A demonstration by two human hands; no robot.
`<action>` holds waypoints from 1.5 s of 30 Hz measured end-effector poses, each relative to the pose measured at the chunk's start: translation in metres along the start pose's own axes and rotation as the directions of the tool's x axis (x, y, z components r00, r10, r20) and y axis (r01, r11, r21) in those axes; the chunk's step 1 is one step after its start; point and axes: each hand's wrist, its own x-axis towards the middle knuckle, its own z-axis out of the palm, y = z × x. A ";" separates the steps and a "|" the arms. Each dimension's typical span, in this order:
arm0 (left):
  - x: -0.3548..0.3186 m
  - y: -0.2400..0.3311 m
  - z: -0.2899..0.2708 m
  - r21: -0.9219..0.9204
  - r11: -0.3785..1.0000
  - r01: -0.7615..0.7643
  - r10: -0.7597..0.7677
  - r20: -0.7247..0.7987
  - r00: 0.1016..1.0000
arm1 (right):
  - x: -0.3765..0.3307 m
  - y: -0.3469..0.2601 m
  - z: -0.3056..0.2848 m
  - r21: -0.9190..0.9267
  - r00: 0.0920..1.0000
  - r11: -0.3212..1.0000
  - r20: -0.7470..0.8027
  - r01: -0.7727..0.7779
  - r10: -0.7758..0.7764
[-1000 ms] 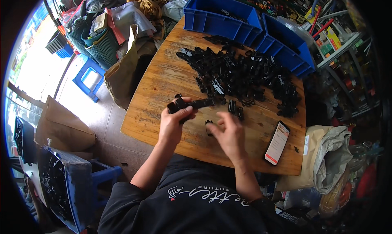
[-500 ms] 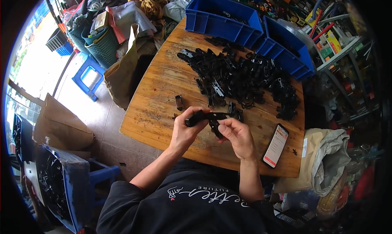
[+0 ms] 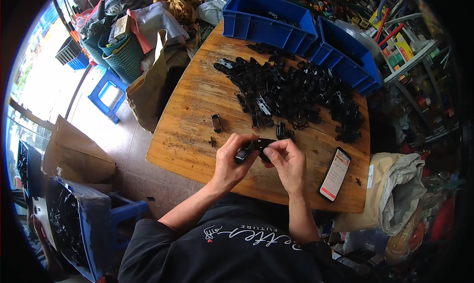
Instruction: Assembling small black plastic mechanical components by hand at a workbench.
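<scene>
While the person sat at a wooden table [image 3: 197, 105], both hands met over its near edge on one black part [image 3: 253, 147], which was lifted just above the wood and well short of the big heap. The left hand [image 3: 230, 160] closed round the part's left end, fingers curled over the top and thumb underneath. The right hand [image 3: 286, 160] pinched the right end between thumb and fingertips [image 3: 269, 153], the two hands almost touching. A heap [image 3: 296, 93] of like black parts spread across the far half of the table. Two loose pieces lay apart from it: one clip [image 3: 216, 123] stood left of the hands, a smaller bit [image 3: 212, 141] just below it. A phone [image 3: 335, 174] lay face up to the right of the right hand. Two blue bins [image 3: 261, 28] sat at the far edge, beyond the heap
</scene>
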 end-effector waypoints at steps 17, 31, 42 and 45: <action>0.012 -0.005 -0.021 -0.484 0.585 0.650 -0.548 0.354 0.758 | -0.006 -0.015 -0.003 -0.348 0.959 0.900 0.198 0.261 -0.201; 0.015 -0.005 -0.008 -0.361 0.778 0.514 -0.446 0.259 0.857 | -0.012 0.011 0.008 0.149 0.991 0.988 0.132 -0.052 0.032; 0.012 0.012 0.022 0.318 0.927 -0.198 0.183 0.074 0.980 | 0.002 0.043 -0.003 0.945 0.944 0.026 0.325 -0.327 0.051; 0.022 -0.029 -0.013 0.646 0.763 0.025 0.050 -0.098 0.994 | 0.028 0.020 -0.028 0.942 0.898 -0.160 0.332 -0.296 0.289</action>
